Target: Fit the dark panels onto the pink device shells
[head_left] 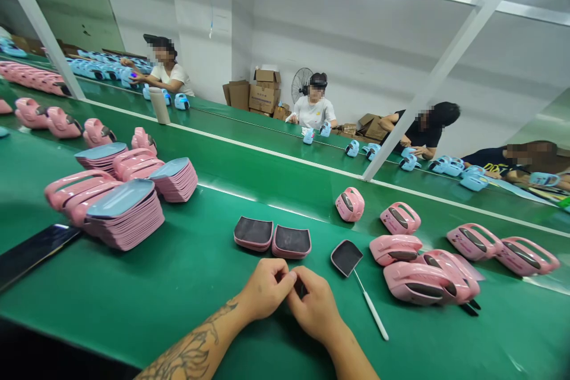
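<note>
Worktable, topped in green, takes up most of this side of the room. Past it, 4 co-workers are busy around pale-blue cases, and cardboard boxes are piled by the wall, their contents hidden from where I stand. Toward the worktable's left edge, 3 stacks of blue-topped panels crowd against pink cases, with a dark slab close by. More pink cases gather toward the right edge.

Over the near edge reach the person's left hand and right hand, fingers curled and tips brought together; whether they pinch anything I cannot tell, as the hands cover that gap. Just beyond them, toward the far edge, sit 2 small stacks of dark-faced pieces, side by side, their row running left to right. The left stack is nearer the left hand; the other is just past the meeting fingertips, near both hands.

Farther right, 1 loose dark-faced piece lies apart, nearer the right hand. From it a white-handled tool slants, its long axis running toward the near edge and rightward.
</note>
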Demonstrator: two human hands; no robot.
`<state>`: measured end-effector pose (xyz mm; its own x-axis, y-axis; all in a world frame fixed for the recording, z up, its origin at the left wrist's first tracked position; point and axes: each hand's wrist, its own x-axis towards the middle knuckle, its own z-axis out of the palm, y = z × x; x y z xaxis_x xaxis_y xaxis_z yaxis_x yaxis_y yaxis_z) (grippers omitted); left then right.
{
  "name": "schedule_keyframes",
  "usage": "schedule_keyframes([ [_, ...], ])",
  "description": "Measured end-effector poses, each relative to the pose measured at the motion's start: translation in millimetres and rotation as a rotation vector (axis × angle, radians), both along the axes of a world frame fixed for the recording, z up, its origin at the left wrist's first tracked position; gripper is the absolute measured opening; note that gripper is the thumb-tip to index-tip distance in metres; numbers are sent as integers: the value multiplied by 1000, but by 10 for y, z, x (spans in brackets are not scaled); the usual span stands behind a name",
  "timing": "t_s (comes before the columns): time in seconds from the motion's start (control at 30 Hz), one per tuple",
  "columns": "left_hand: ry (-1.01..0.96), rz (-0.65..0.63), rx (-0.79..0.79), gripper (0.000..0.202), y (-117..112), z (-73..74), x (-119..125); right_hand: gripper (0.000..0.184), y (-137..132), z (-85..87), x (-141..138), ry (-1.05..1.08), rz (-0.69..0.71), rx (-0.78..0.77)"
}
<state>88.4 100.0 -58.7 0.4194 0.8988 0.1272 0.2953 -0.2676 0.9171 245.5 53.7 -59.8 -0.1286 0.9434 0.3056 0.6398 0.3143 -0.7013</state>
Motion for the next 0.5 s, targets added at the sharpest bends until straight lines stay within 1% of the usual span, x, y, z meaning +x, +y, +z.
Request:
schedule_keyframes([
  [0.3, 10, 10, 0, 35, 9, 4, 7, 14, -10, 4, 8, -13, 13, -13],
  [0.5, 18, 14, 0, 34, 10, 0, 6, 16, -17, 6, 6, -16, 5, -12],
])
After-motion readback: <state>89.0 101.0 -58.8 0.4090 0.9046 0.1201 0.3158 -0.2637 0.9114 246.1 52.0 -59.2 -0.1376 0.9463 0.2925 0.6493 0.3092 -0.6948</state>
